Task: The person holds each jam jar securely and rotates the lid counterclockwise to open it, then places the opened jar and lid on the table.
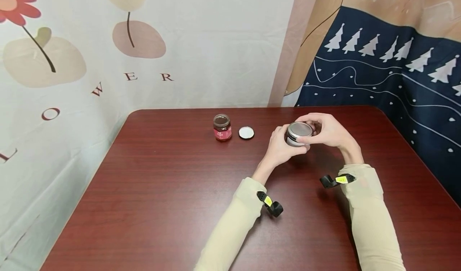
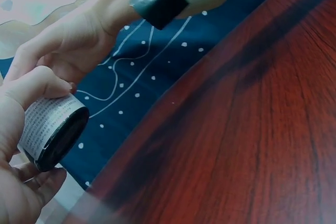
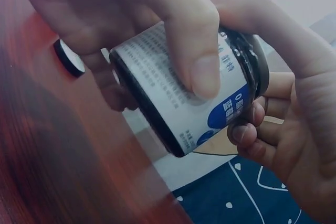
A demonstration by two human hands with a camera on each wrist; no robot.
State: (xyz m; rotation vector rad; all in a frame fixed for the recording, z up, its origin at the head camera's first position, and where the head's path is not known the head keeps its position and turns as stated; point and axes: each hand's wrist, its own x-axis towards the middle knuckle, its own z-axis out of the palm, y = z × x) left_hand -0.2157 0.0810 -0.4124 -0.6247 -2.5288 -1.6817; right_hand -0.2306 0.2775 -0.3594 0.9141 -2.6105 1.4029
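Note:
A small dark jar with a white printed label and a blue patch is held tilted above the table. My left hand grips its body, the thumb lying across the label in the right wrist view. On the grey metal lid are the curled fingers and thumb of my right hand, pinching its rim. The jar's dark base shows in the left wrist view. Left of both hands stands a glass jar with a pink-red label, its top uncovered. Beside that jar lies a loose lid, pale inside facing up.
Everything is over a reddish-brown wooden table with rounded far corners. A pale printed cloth hangs behind it, and a navy cloth with white trees hangs at the right. Both wrists carry black camera mounts.

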